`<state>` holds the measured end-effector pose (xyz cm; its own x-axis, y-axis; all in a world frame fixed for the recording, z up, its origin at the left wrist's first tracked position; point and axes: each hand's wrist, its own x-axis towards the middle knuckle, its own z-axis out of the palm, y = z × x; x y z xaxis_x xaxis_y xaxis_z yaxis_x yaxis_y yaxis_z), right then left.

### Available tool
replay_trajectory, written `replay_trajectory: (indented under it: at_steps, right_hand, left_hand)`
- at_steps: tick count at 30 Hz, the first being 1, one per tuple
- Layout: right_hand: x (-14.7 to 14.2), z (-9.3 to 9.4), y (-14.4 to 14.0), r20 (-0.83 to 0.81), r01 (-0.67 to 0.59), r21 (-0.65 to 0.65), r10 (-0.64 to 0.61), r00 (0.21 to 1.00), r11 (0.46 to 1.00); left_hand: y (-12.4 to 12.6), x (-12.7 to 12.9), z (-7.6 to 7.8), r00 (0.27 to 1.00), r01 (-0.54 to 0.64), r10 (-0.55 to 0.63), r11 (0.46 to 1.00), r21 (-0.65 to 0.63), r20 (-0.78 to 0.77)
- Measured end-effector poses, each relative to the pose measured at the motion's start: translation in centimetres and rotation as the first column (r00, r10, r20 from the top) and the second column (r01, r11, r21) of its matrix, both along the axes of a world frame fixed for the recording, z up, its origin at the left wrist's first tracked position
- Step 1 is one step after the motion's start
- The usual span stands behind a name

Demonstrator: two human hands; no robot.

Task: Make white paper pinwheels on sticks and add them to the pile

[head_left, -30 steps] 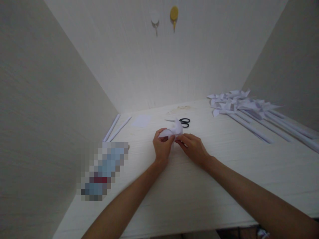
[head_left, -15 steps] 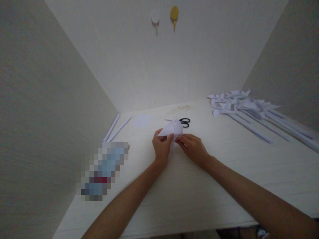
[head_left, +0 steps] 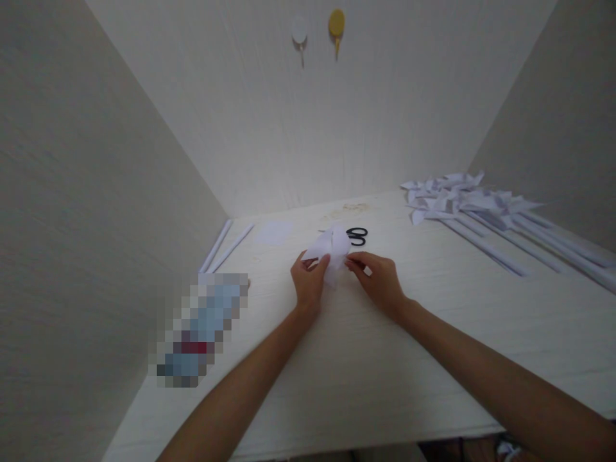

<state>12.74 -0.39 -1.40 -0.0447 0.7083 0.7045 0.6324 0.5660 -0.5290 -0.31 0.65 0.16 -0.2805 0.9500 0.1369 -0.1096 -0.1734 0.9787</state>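
Observation:
My left hand is closed on a white paper pinwheel, its thumb pressing the near side of the folded sheet. Curled blades stand up above the fingers, and one corner points left. At the paper's right edge, my right hand pinches with thumb and forefinger; the fingertips are small and partly blurred. Just behind the paper lie scissors with black handles, their blades mostly hidden by it.
Several pinwheels on paper sticks are piled at the right. Two rolled paper sticks and a square paper sheet lie at the left. A pixelated item is nearer. Two hooks, white and yellow, hang on the wall.
My right hand has shifted slightly right, away from the left thumb, to the paper's edge. The pinwheel has turned a little and its blades look more spread.

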Motion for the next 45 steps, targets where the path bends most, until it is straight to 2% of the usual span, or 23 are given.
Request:
replay_trajectory:
  at_steps: [9,13,17,20,23,29,34,40,45]
  right_hand:
    - [0.4,0.1,0.4,-0.123,-0.032,-0.125,0.016,0.992,0.992]
    - [0.5,0.3,0.4,-0.147,-0.045,-0.150,0.022,0.989,0.988]
    - [0.5,0.4,0.5,-0.172,-0.070,-0.198,0.035,0.984,0.978]
    - [0.5,0.5,0.6,-0.175,-0.072,-0.230,0.031,0.984,0.971]
    - [0.6,0.7,0.5,-0.163,-0.079,-0.240,0.040,0.986,0.968]
    - [0.8,0.9,0.5,-0.141,-0.103,-0.260,0.067,0.988,0.960]
    - [0.9,0.5,0.9,-0.198,-0.139,-0.291,0.083,0.977,0.947]
    - [1.3,0.1,1.5,-0.260,-0.189,-0.370,0.094,0.961,0.910]
    - [1.8,-0.4,2.0,-0.373,-0.241,-0.383,0.090,0.924,0.892]
  left_hand:
    - [1.6,-1.9,0.1,0.995,-0.019,0.024,0.998,0.054,-0.094]
    - [2.0,-2.4,-0.2,0.973,0.041,-0.015,0.993,0.108,-0.231]
    - [1.9,-2.6,-0.1,0.913,0.122,-0.051,0.981,0.151,-0.406]
    - [2.1,-3.0,-0.1,0.828,0.207,-0.047,0.952,0.227,-0.559]
    - [2.2,-3.3,-0.2,0.753,0.313,-0.083,0.918,0.244,-0.652]
    - [1.8,-3.2,0.1,0.763,0.327,-0.074,0.901,0.284,-0.642]
    - [1.6,-3.1,0.3,0.764,0.366,-0.109,0.885,0.287,-0.636]
    - [1.9,-3.2,0.4,0.796,0.359,-0.163,0.903,0.238,-0.583]
    - [2.2,-3.2,0.4,0.803,0.377,-0.197,0.899,0.222,-0.563]
